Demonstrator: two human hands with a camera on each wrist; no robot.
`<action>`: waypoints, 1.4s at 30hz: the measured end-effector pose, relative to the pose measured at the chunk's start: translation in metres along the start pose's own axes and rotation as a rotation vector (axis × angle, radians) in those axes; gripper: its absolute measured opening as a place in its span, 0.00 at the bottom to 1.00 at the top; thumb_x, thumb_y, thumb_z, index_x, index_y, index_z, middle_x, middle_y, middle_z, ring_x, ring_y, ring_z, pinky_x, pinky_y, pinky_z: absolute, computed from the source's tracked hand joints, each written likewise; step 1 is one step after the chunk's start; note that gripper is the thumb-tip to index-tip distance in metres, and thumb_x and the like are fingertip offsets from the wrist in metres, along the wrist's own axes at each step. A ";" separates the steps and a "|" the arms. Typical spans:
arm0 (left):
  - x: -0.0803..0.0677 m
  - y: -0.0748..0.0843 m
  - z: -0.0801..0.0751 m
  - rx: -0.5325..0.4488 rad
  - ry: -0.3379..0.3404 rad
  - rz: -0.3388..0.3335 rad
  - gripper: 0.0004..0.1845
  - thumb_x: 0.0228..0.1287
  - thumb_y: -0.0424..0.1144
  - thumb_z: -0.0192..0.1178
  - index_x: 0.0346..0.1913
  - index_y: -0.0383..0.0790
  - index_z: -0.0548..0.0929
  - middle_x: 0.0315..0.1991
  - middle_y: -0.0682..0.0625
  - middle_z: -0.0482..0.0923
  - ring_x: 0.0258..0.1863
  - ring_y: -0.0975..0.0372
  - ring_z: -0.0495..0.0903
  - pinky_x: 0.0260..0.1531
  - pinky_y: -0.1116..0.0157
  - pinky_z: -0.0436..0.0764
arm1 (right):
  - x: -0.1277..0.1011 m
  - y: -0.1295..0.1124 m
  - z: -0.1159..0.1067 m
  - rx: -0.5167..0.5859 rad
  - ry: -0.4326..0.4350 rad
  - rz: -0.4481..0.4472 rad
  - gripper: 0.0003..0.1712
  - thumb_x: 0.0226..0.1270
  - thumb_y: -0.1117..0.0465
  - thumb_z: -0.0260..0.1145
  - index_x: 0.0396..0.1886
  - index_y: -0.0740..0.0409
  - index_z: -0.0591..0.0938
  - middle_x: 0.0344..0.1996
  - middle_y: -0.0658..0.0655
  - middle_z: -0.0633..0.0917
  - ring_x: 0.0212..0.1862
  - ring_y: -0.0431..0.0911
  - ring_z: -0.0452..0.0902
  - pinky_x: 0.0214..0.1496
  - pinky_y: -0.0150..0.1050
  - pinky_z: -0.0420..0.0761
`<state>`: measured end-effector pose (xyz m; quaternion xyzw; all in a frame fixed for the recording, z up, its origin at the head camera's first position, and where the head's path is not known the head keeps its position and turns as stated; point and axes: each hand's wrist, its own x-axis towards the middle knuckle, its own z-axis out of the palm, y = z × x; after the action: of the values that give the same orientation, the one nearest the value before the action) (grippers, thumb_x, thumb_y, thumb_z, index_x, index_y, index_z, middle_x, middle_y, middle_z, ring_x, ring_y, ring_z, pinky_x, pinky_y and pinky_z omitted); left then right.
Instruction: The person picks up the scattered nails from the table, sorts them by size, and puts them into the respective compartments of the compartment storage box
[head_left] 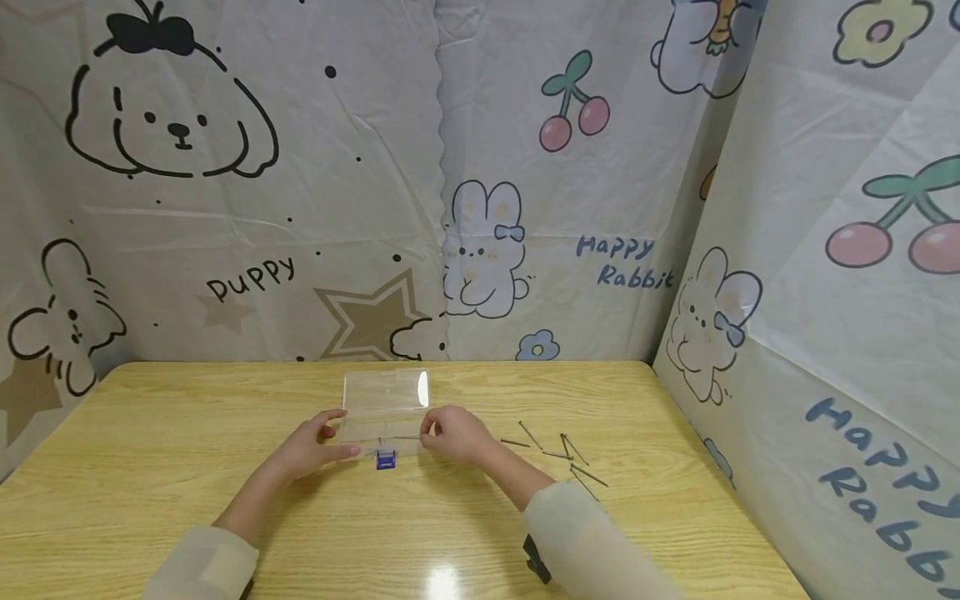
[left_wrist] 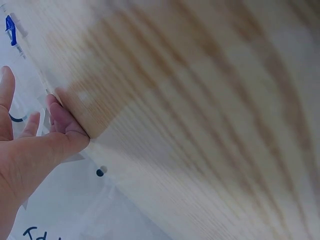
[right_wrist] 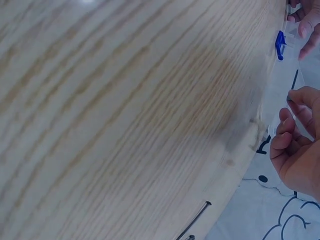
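Clear plastic box point(head_left: 384, 408) open | right hand point(head_left: 453, 433) pinching nail point(head_left: 406, 437) inside

Left hand point(left_wrist: 30, 150) with straight fingers point(left_wrist: 62, 117) on clear box edge point(left_wrist: 42, 85), blue latch point(left_wrist: 10, 29), wooden table point(left_wrist: 200, 110)

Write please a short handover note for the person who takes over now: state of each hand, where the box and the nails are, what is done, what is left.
Left hand: open, fingers resting on the left end of the clear plastic box, steadying it.
Right hand: pinches one nail over the box's front part.
Box: lid open, standing up at the back; blue latch at the front, on the wooden table.
Done: one nail picked up; whether any lie in the box cannot be told.
Left: the loose nails on the table, right of the right hand.
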<state>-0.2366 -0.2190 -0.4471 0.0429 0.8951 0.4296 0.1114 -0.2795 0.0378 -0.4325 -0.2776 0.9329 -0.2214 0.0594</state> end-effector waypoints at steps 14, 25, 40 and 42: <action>0.003 -0.002 0.001 0.007 -0.003 0.009 0.45 0.57 0.54 0.64 0.69 0.32 0.57 0.59 0.24 0.63 0.60 0.33 0.63 0.57 0.39 0.65 | 0.002 -0.002 0.006 0.082 -0.005 0.057 0.06 0.64 0.58 0.60 0.31 0.51 0.82 0.14 0.43 0.70 0.18 0.36 0.61 0.22 0.28 0.62; 0.002 0.000 0.001 0.013 -0.001 0.009 0.45 0.57 0.53 0.64 0.69 0.32 0.57 0.59 0.24 0.63 0.60 0.33 0.63 0.57 0.39 0.65 | 0.002 -0.003 0.005 0.080 -0.002 0.058 0.06 0.65 0.57 0.60 0.32 0.51 0.82 0.19 0.44 0.73 0.21 0.36 0.64 0.25 0.28 0.64; 0.002 -0.001 0.003 0.016 0.003 0.016 0.44 0.58 0.52 0.63 0.69 0.31 0.56 0.59 0.23 0.63 0.60 0.33 0.63 0.56 0.39 0.66 | -0.003 0.000 0.003 0.099 0.010 0.091 0.07 0.65 0.54 0.62 0.35 0.51 0.83 0.21 0.45 0.74 0.23 0.37 0.65 0.25 0.29 0.65; 0.001 -0.001 0.002 0.015 0.002 0.016 0.44 0.58 0.52 0.63 0.69 0.32 0.56 0.59 0.23 0.63 0.60 0.33 0.63 0.56 0.39 0.66 | -0.005 0.001 0.000 0.103 0.014 0.101 0.07 0.64 0.54 0.62 0.35 0.50 0.83 0.21 0.45 0.74 0.23 0.37 0.66 0.26 0.30 0.66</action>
<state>-0.2374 -0.2178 -0.4499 0.0503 0.8980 0.4238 0.1069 -0.2762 0.0414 -0.4329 -0.2253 0.9335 -0.2679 0.0781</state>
